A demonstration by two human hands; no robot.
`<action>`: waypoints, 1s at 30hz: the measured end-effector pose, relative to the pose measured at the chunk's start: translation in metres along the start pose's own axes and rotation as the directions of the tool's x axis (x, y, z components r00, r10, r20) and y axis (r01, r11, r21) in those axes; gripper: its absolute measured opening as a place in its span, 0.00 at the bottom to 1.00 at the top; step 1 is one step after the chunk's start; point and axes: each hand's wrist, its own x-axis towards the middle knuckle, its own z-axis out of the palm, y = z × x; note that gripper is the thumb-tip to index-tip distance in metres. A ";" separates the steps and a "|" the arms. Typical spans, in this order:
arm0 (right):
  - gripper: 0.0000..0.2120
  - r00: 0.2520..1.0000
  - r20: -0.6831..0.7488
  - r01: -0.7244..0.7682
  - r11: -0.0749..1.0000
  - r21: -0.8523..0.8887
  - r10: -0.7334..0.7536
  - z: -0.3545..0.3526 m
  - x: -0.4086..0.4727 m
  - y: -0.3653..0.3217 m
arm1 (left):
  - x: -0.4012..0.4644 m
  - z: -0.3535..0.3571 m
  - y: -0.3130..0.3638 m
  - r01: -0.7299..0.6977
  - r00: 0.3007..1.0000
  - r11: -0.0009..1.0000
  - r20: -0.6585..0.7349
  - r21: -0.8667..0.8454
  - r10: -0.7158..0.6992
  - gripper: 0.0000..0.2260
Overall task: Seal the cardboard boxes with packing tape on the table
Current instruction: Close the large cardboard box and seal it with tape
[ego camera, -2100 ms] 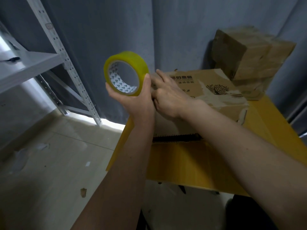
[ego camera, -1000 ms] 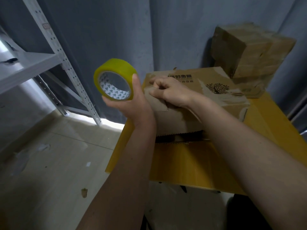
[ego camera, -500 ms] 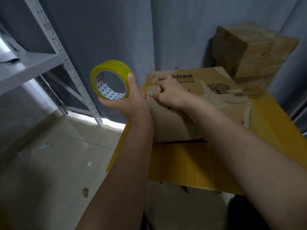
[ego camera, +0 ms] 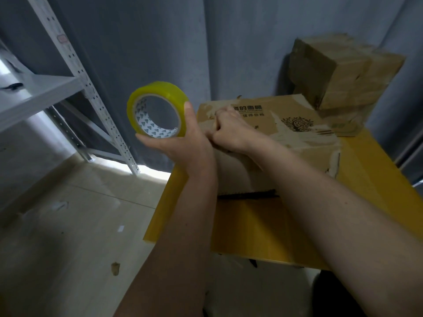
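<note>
Since the earlier frames the tape roll has shifted a little to the left and lower, away from the box, and the right hand has curled from flat fingers into a loose fist on the box top.

Grey curtains fill the background, and a white metal shelf rack stands at the left on the pale floor. The yellow table carries the printed cardboard box near its far left corner; its top surface is torn in places. Behind it, at the far right, smaller cardboard boxes are stacked, the upper one tilted.

The left hand holds the yellow roll upright beside the left edge of the box, thumb on the outer side, fingers under the rim. The right hand rests on the near left part of the box top, just beside the left hand, with fingers bent. I cannot tell if they pinch the tape end.
</note>
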 end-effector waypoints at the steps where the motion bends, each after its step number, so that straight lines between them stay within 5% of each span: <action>1: 0.10 1.000 -0.006 -0.004 1.000 0.012 0.004 -0.001 -0.001 -0.001 | -0.001 0.000 0.000 -0.015 1.000 1.000 0.000 0.017 0.015 0.49; 4: 0.04 1.000 -0.008 -0.005 0.999 0.050 0.006 -0.004 -0.002 -0.001 | -0.004 0.001 0.001 -0.025 1.000 0.998 0.007 0.062 0.025 0.51; 14: 0.18 0.995 0.091 0.008 0.923 0.384 -0.047 -0.021 0.000 0.018 | -0.004 0.005 -0.002 -0.088 0.996 0.991 0.021 0.099 0.087 0.52; 26: 0.28 0.987 0.023 0.149 0.954 0.260 -0.160 -0.016 0.000 0.018 | -0.010 0.008 -0.013 -0.271 0.962 0.940 0.070 0.206 0.262 0.51; 28: 0.26 0.991 0.017 0.104 0.858 0.503 -0.129 -0.018 -0.002 0.020 | -0.012 0.008 -0.012 -0.288 0.958 0.930 0.073 0.227 0.279 0.51; 30: 0.20 0.994 0.006 0.064 0.627 0.776 -0.109 -0.022 -0.004 0.025 | -0.014 0.008 -0.012 -0.307 0.951 0.917 0.098 0.254 0.292 0.52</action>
